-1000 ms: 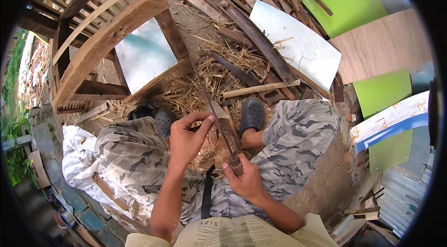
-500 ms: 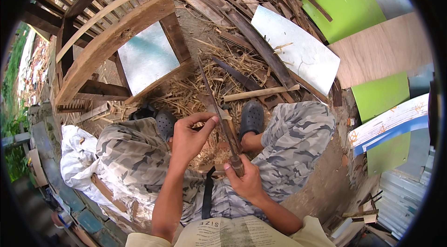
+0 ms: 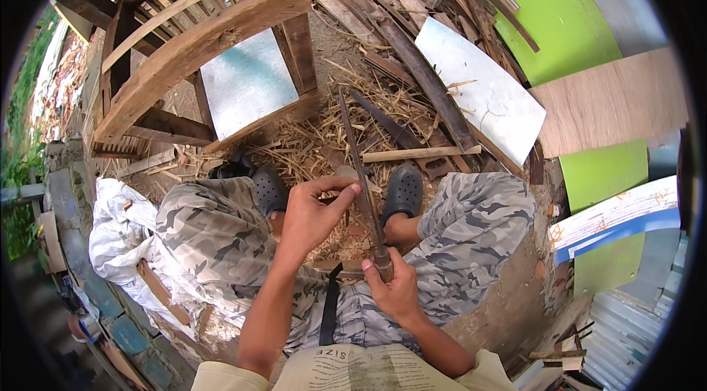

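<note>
I sit with knees apart in camouflage trousers. A long thin dark strip [image 3: 355, 163] runs from my lap out over the straw-covered ground [image 3: 309, 152]. My right hand [image 3: 394, 291] is closed on its near end, where a round wooden handle [image 3: 383, 262] shows. Thumb and fingers of my left hand [image 3: 313, 210] pinch the strip about midway along. I cannot tell whether the strip is a blade or a sliver of wood. My feet in dark clogs [image 3: 401, 192] rest on either side of it.
A wooden frame [image 3: 199, 45] with a grey sheet [image 3: 247, 82] stands ahead on the left. Planks and slats [image 3: 412, 74], a white panel [image 3: 482, 93], green boards [image 3: 567, 23] and plywood [image 3: 611, 104] lie to the right. White sacking [image 3: 118, 233] lies at my left.
The strip's far end now reaches much farther out over the straw than a second ago. My left hand has slid slightly along it; my right hand stays on the near end.
</note>
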A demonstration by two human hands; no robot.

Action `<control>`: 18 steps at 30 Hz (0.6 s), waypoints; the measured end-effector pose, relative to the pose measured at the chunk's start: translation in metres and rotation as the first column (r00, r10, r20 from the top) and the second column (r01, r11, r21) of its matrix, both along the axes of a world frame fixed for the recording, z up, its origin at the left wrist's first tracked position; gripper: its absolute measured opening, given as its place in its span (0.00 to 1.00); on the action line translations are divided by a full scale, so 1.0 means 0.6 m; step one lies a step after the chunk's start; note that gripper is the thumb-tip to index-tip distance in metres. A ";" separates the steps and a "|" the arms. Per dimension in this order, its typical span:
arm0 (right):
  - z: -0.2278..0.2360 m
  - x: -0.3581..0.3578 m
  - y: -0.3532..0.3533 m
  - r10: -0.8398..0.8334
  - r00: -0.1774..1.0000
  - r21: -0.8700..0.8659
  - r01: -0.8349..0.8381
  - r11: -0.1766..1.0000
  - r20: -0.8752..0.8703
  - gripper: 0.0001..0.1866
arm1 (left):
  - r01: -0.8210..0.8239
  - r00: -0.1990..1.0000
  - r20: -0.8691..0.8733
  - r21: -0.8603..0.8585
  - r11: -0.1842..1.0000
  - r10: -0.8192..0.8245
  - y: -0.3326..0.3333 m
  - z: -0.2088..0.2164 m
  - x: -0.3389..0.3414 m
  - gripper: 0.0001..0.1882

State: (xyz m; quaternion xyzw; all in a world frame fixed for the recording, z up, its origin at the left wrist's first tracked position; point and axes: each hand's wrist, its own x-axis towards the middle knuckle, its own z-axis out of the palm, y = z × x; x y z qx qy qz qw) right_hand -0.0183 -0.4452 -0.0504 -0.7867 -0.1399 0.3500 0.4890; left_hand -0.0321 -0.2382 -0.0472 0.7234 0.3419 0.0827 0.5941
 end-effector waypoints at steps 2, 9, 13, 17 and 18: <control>0.002 0.000 0.000 0.002 1.000 0.008 -0.003 1.000 0.014 0.13 | -0.001 1.000 -0.013 -0.012 1.000 0.001 0.000 0.000 0.000 0.13; 0.005 0.001 0.005 -0.001 1.000 -0.010 0.001 1.000 0.002 0.13 | 0.008 0.999 -0.040 -0.012 1.000 -0.009 0.003 0.003 0.002 0.14; 0.008 -0.001 0.006 -0.003 1.000 -0.027 0.003 1.000 -0.003 0.13 | -0.008 1.000 -0.030 -0.020 1.000 0.008 0.002 -0.005 -0.003 0.15; 0.011 0.000 0.010 -0.005 1.000 -0.039 0.005 0.999 0.015 0.14 | -0.165 0.986 -0.001 -0.114 0.980 0.165 -0.005 -0.025 -0.023 0.21; 0.009 -0.002 0.010 -0.010 1.000 -0.023 0.010 1.000 0.028 0.14 | -0.249 0.965 0.040 -0.153 0.956 0.258 -0.016 -0.027 -0.029 0.20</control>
